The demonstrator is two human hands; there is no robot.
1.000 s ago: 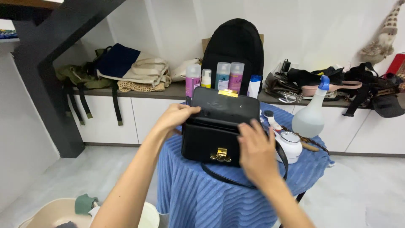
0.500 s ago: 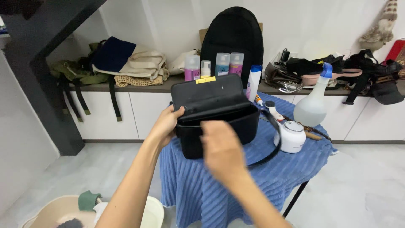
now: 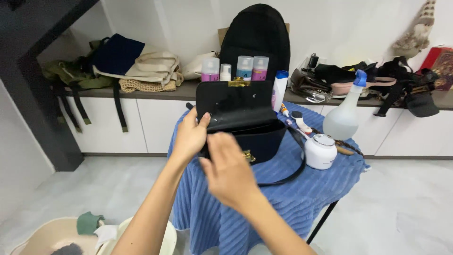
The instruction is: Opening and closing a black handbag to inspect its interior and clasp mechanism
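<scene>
Left hand pinches the black handbag flap open; right hand, grip loose and empty, could nudge it into the white jar.

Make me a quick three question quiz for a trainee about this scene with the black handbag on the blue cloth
1. True or false: the black handbag's flap is lifted open.
2. Which hand grips the flap's edge? A) left hand B) right hand
3. What stands right of the bag, beside the white round device?

Key:
1. True.
2. A; the right hand is at the bag's front.
3. A translucent spray bottle with a blue nozzle, on the blue striped cloth.
</scene>
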